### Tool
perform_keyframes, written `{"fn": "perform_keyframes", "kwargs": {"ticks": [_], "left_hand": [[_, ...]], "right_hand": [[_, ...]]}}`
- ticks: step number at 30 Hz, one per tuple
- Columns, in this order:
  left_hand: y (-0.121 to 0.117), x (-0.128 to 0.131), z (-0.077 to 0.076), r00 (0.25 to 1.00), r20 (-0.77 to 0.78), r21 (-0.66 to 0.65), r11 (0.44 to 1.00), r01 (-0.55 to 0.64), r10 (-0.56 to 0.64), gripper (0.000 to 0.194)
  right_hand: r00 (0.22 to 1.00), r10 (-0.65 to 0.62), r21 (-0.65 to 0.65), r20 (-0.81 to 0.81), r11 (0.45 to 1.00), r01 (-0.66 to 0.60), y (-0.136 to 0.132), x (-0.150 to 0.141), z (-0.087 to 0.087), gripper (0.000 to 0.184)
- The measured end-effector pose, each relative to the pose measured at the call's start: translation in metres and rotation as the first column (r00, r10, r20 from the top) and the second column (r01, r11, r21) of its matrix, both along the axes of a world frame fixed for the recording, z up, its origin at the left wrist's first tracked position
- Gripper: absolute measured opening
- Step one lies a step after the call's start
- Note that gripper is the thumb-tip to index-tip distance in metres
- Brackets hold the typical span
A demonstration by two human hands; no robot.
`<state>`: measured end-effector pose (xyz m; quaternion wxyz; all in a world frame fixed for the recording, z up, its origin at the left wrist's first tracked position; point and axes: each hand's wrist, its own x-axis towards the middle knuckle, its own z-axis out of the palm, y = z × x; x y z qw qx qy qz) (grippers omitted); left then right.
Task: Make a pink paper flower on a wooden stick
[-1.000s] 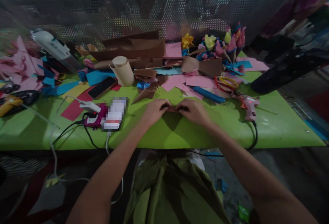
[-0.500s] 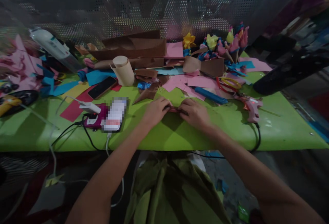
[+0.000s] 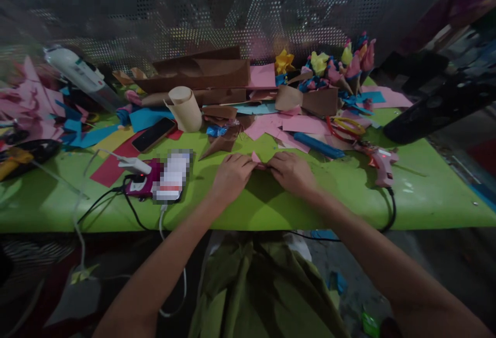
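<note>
My left hand [image 3: 231, 173] and my right hand [image 3: 291, 171] meet over the green table [image 3: 271, 206], fingers curled and pinching a small folded pink paper piece [image 3: 257, 160] between them. The piece rests low on the table surface and a pink corner sticks up between my fingertips. Most of it is hidden under my fingers. A brown paper cone [image 3: 219, 143] lies just beyond my left hand.
A pink glue gun [image 3: 382, 165] with a black cord lies right of my hands. A blue marker [image 3: 318, 145], scissors [image 3: 346, 126], pink and brown paper scraps, a paper roll [image 3: 185, 107], a phone [image 3: 153, 134] and finished paper flowers [image 3: 341, 66] crowd the back. A charger [image 3: 143, 180] sits left.
My hands stayed together in the same spot, shifting their fingers on the paper. A pink corner now shows between them where before the piece looked darker and flat.
</note>
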<state>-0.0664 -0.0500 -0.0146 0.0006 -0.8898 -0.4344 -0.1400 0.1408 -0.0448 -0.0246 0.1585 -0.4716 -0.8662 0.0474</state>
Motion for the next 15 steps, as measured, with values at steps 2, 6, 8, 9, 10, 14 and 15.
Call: {"fn": "perform_keyframes", "kwargs": {"ticks": [2,6,8,9,10,14,15], "left_hand": [[0.001,0.003,0.0,1.0,-0.016,-0.018,1.0,0.007,-0.007,0.024],[0.01,0.006,0.004,1.0,-0.021,-0.048,0.999,0.014,-0.015,0.023],[0.016,0.006,0.006,0.999,-0.023,-0.068,0.997,0.035,-0.037,0.025],[0.019,0.006,0.006,0.998,-0.022,-0.08,0.996,0.051,-0.053,0.025],[0.022,0.006,0.007,0.997,-0.02,-0.093,0.993,0.069,-0.071,0.025],[0.035,0.005,0.009,0.988,-0.023,-0.158,0.976,0.148,-0.153,0.019],[0.038,0.005,0.01,0.985,-0.029,-0.174,0.971,0.161,-0.169,0.018]], "right_hand": [[1.0,-0.005,-0.009,-0.014,1.0,0.004,0.0,0.0,0.0,0.022],[0.999,-0.028,-0.032,-0.037,0.999,0.027,-0.001,0.0,-0.001,0.022],[0.998,-0.04,-0.034,-0.046,0.999,0.038,-0.002,0.0,-0.002,0.022],[0.998,-0.043,-0.03,-0.048,0.999,0.042,-0.002,0.0,-0.002,0.023],[0.998,-0.046,-0.023,-0.044,0.999,0.045,-0.003,-0.001,-0.003,0.024],[0.999,-0.045,0.007,0.024,0.999,0.045,-0.008,-0.004,-0.001,0.023],[0.998,-0.047,0.008,0.048,0.999,0.047,-0.009,-0.006,0.0,0.023]]}}
